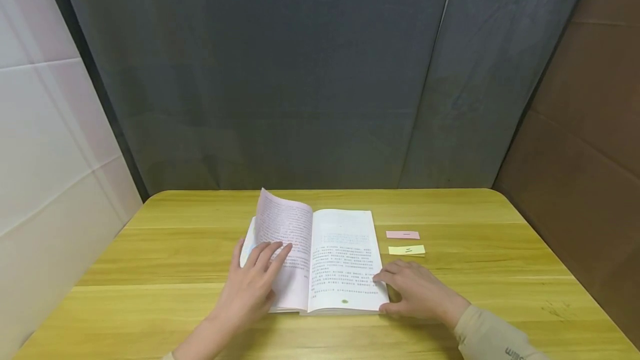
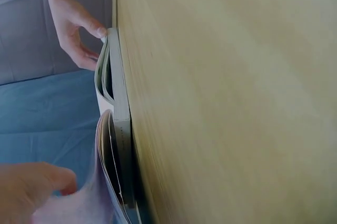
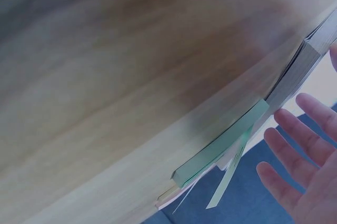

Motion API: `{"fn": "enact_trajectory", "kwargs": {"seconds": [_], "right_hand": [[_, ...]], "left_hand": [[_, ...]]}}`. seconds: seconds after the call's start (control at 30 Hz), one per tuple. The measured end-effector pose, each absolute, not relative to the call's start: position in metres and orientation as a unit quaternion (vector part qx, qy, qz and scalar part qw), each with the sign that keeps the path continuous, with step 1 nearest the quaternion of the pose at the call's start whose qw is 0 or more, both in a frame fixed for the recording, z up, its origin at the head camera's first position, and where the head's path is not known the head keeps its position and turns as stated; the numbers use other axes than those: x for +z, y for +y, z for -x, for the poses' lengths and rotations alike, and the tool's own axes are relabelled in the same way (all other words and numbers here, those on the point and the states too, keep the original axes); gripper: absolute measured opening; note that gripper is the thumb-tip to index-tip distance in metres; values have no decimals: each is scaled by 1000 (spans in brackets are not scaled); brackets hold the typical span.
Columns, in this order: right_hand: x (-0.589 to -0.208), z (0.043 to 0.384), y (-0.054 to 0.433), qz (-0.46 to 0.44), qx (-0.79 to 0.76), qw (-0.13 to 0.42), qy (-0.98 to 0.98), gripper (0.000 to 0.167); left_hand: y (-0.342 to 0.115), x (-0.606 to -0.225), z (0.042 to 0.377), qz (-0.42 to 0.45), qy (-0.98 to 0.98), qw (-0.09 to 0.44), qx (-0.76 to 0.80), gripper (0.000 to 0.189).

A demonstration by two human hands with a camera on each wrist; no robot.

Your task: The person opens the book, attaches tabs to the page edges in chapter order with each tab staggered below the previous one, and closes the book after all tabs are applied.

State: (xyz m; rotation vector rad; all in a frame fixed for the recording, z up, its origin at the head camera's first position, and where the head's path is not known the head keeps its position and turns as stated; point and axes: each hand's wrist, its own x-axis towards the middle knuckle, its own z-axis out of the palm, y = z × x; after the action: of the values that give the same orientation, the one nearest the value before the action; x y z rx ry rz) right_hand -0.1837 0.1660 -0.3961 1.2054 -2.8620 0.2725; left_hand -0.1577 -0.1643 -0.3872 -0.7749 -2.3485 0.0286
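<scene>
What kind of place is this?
Probably a screened-off desk space, perhaps a recording booth: a wood-grain table bears an open book, with a dark grey backdrop behind it.

The left page (image 1: pixel 287 222) is pale pink, the right page (image 1: pixel 345 263) is white, both with printed rows. One paper slip (image 1: pixel 400 235) is pink, another slip (image 1: pixel 400 250) yellow.

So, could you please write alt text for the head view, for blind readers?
A person's left hand rests on the pinkish left page of an open book; the right hand touches its white right page. The book lies on a wooden table, a pink slip and a yellow slip to its right.
</scene>
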Motion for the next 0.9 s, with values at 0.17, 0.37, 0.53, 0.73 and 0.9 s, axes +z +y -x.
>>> {"fn": "enact_trajectory", "kwargs": {"seconds": [0.17, 0.37, 0.53, 0.73, 0.9], "right_hand": [[-396, 183, 166, -385, 89, 9, -918, 51], [-395, 182, 166, -385, 101, 5, -917, 51], [-395, 182, 166, -389, 100, 10, -916, 50], [-395, 184, 165, -391, 96, 15, -915, 50], [-387, 190, 164, -396, 97, -7, -913, 48]], "left_hand": [[-167, -393, 157, 277, -914, 297, 23, 69], [-168, -396, 157, 254, -941, 224, -8, 52], [-170, -397, 156, 229, -958, 166, -43, 41], [-172, -398, 156, 217, -967, 128, -41, 33], [-174, -398, 155, 214, -971, 100, -39, 29]]}}
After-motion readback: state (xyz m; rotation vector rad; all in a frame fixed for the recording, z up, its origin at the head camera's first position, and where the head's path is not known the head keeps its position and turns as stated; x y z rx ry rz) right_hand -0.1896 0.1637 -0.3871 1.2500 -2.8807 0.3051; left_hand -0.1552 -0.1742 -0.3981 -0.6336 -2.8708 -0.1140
